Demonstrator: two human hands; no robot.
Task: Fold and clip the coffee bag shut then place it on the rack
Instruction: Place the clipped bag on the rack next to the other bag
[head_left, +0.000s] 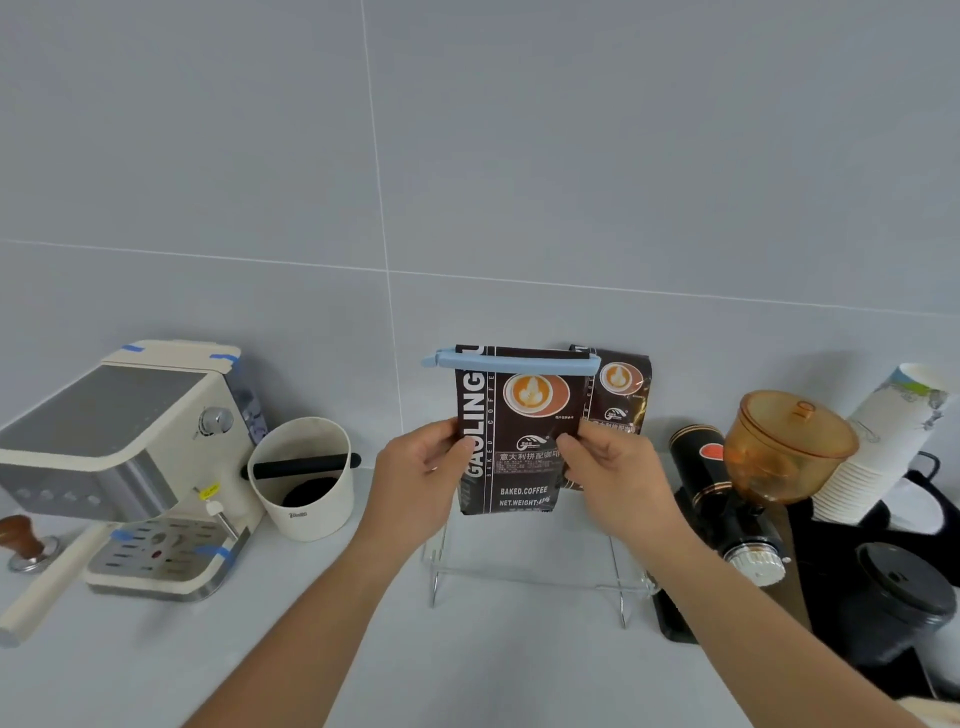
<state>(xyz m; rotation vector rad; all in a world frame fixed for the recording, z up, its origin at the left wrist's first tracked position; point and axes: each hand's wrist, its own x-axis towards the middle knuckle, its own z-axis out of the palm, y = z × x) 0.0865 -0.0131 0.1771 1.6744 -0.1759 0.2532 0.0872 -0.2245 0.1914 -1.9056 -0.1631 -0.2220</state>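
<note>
A dark brown coffee bag with a latte picture is upright in the air at the centre. A light blue clip runs across its folded top. My left hand grips the bag's left edge and my right hand grips its right edge. Below the bag stands a clear acrylic rack on the counter. A second, similar coffee bag stands behind, against the wall, partly hidden by the held bag.
An espresso machine and a white knock box stand to the left, with a tamper at the far left. To the right are a black grinder with an amber hopper, stacked paper cups and a black lidded cup.
</note>
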